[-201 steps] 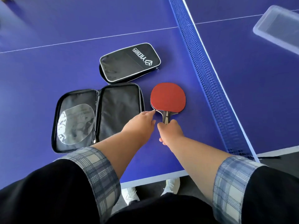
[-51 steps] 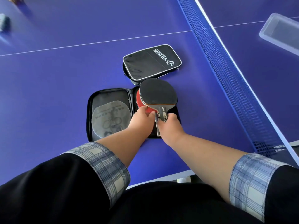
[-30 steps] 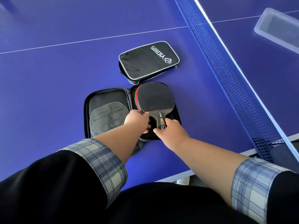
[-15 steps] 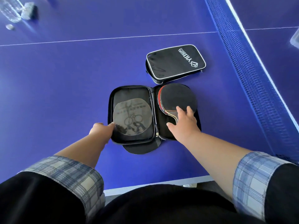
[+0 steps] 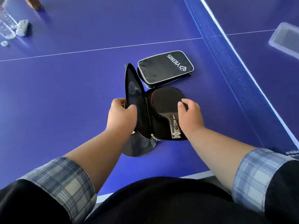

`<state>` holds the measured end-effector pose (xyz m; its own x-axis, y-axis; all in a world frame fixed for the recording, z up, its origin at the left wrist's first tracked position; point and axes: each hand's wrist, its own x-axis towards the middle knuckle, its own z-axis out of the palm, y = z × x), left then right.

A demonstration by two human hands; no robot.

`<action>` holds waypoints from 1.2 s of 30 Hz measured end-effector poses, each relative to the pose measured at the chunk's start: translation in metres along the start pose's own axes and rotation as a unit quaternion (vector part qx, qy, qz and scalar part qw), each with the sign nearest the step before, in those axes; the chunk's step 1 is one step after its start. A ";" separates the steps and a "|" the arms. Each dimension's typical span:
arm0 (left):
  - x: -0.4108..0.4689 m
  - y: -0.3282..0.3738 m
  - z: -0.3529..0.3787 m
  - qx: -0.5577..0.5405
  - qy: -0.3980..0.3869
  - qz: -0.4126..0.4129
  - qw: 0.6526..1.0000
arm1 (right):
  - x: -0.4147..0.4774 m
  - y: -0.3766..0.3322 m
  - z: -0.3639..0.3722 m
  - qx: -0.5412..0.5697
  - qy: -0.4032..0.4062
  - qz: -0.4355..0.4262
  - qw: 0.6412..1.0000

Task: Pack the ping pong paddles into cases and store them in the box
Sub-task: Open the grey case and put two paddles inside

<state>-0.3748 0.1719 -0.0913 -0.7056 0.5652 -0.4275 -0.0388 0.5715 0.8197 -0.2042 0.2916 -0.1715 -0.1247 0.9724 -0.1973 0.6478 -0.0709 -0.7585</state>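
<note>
A ping pong paddle (image 5: 166, 101), black side up with a red edge showing, lies in the right half of an open black case (image 5: 155, 131) on the blue table. My left hand (image 5: 121, 117) grips the case's left flap (image 5: 134, 88) and holds it raised nearly upright. My right hand (image 5: 189, 117) rests on the paddle where the blade meets the handle, fingers bent on the rubber. A second black case (image 5: 165, 68), zipped shut with a white logo, lies just behind. A clear plastic box (image 5: 286, 39) sits beyond the net at far right.
The blue net (image 5: 226, 62) runs diagonally on the right, between the cases and the box. A clear plastic bottle (image 5: 5, 25) and a small grey object (image 5: 21, 28) stand at the far left. The table's near edge (image 5: 194, 174) is close to my body.
My left hand took hold of the case's left flap and swung it up from flat to nearly upright. My right hand stays on the paddle in the right half.
</note>
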 end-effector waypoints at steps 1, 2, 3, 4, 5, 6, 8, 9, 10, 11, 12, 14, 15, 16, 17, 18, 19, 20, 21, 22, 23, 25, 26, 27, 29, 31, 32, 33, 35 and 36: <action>-0.007 0.008 0.012 0.003 -0.014 0.018 1.000 | 0.000 -0.006 -0.007 0.028 0.000 0.003 1.000; -0.013 0.013 0.024 0.011 -0.030 0.038 0.999 | 0.001 -0.013 -0.015 0.060 -0.013 0.012 0.998; -0.018 0.016 0.037 0.026 -0.047 0.061 0.997 | 0.002 -0.020 -0.022 0.101 -0.041 0.024 0.994; -0.020 0.016 0.050 0.050 -0.067 0.088 0.993 | 0.004 -0.026 -0.029 0.143 -0.080 0.039 0.986; -0.021 0.015 0.064 0.080 -0.089 0.113 0.986 | 0.005 -0.030 -0.035 0.178 -0.129 0.061 0.974; -0.022 0.014 0.077 0.117 -0.114 0.136 0.977 | 0.006 -0.032 -0.041 0.202 -0.179 0.082 0.959; -0.022 0.006 0.100 0.203 -0.170 0.183 0.947 | 0.007 -0.027 -0.049 0.187 -0.228 0.101 0.950; -0.020 0.000 0.108 0.251 -0.195 0.207 0.925 | 0.009 -0.020 -0.051 0.155 -0.217 0.103 0.958; -0.018 -0.007 0.114 0.295 -0.214 0.232 0.902 | 0.011 -0.010 -0.052 0.124 -0.192 0.105 0.968; -0.016 -0.015 0.116 0.337 -0.225 0.252 0.878 | 0.013 0.002 -0.052 0.102 -0.170 0.112 0.974; -0.014 -0.024 0.116 0.382 -0.226 0.267 0.855 | 0.015 0.014 -0.052 0.096 -0.161 0.129 0.974; -0.007 -0.045 0.115 0.473 -0.199 0.293 0.807 | 0.019 0.033 -0.051 0.110 -0.173 0.175 0.963; -0.004 -0.054 0.116 0.508 -0.180 0.307 0.785 | 0.020 0.041 -0.050 0.115 -0.187 0.193 0.956; -0.003 -0.062 0.116 0.532 -0.162 0.325 0.765 | 0.020 0.046 -0.049 0.109 -0.202 0.205 0.952; -0.001 -0.070 0.119 0.549 -0.145 0.345 0.748 | 0.021 0.051 -0.047 0.099 -0.213 0.213 0.948; 0.000 -0.075 0.121 0.554 -0.126 0.363 0.739 | 0.022 0.055 -0.045 0.085 -0.221 0.219 0.946; 0.000 -0.079 0.125 0.551 -0.111 0.376 0.737 | 0.022 0.059 -0.043 0.074 -0.225 0.224 0.945; 0.000 -0.081 0.129 0.545 -0.103 0.384 0.738 | 0.023 0.063 -0.042 0.062 -0.222 0.224 0.947; 0.000 -0.082 0.133 0.538 -0.096 0.391 0.741 | 0.024 0.068 -0.040 0.053 -0.211 0.223 0.950; -0.001 -0.083 0.137 0.529 -0.087 0.400 0.744 | 0.026 0.072 -0.039 0.049 -0.196 0.218 0.955; -0.003 -0.083 0.142 0.518 -0.080 0.412 0.745 | 0.026 0.075 -0.038 0.048 -0.179 0.210 0.960; -0.006 -0.083 0.148 0.497 -0.074 0.439 0.745 | 0.028 0.082 -0.036 0.019 -0.152 0.190 0.970; -0.006 -0.085 0.150 0.490 -0.075 0.447 0.745 | 0.030 0.084 -0.036 -0.012 -0.144 0.177 0.973; -0.006 -0.086 0.150 0.490 -0.077 0.440 0.748 | 0.032 0.086 -0.035 -0.039 -0.143 0.166 0.975; -0.007 -0.087 0.145 0.514 -0.090 0.381 0.763 | 0.035 0.088 -0.033 -0.047 -0.160 0.164 0.972; -0.006 -0.091 0.138 0.526 -0.110 0.297 0.789 | 0.037 0.089 -0.031 -0.022 -0.171 0.187 0.967; -0.004 -0.094 0.135 0.524 -0.121 0.267 0.799 | 0.039 0.091 -0.031 -0.016 -0.171 0.196 0.965; -0.003 -0.096 0.134 0.524 -0.130 0.253 0.803 | 0.041 0.092 -0.031 -0.019 -0.173 0.197 0.965; -0.002 -0.099 0.134 0.515 -0.140 0.256 0.806 | 0.044 0.095 -0.031 -0.032 -0.180 0.195 0.964; -0.001 -0.099 0.135 0.509 -0.143 0.260 0.808 | 0.046 0.097 -0.031 -0.027 -0.182 0.201 0.962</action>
<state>-0.2749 0.1947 -0.2235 -0.2407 0.9177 -0.3160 0.9156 0.3227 0.2400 -0.1237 0.3360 -0.2345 -0.1040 0.7253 -0.6806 0.7360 -0.4041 -0.5431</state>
